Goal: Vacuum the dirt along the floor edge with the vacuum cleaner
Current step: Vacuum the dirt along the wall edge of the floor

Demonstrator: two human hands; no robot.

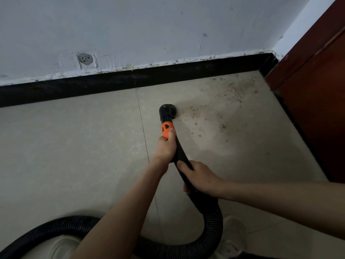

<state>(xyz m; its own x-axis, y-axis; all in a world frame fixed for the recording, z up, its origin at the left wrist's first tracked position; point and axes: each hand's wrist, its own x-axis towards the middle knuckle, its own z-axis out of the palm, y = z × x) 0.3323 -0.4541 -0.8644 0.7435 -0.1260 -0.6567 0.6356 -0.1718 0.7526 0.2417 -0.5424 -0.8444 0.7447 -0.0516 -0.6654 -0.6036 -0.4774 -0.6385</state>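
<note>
— How many things did you count?

— One wand (182, 156), black with one orange collar (166, 130), one round nozzle (167, 110) at its tip, and one ribbed hose (214, 223) looping back along the bottom edge. Two hands, two forearms. One black skirting (93, 88) under one white wall (149, 25), and one reddish door (317, 90) at the right.

— How were the hands set?

— The left hand (166, 148) reached forward, fingers wrapped round the wand just below the orange collar, thumb lying up along it. The right hand (198, 177) sat lower on the wand, coming in from the right, fingers curled over the black tube near where the hose joined.

— And the nozzle?

— Down on the floor (74, 146), short of the skirting, just right of a tile joint (143, 131). The dirt (224, 98), many small brownish crumbs, too many to count, lay to its right, spreading toward the corner by the door.

— Any writing?

— None readable. The collar bore dark cut-out shapes only.
</note>
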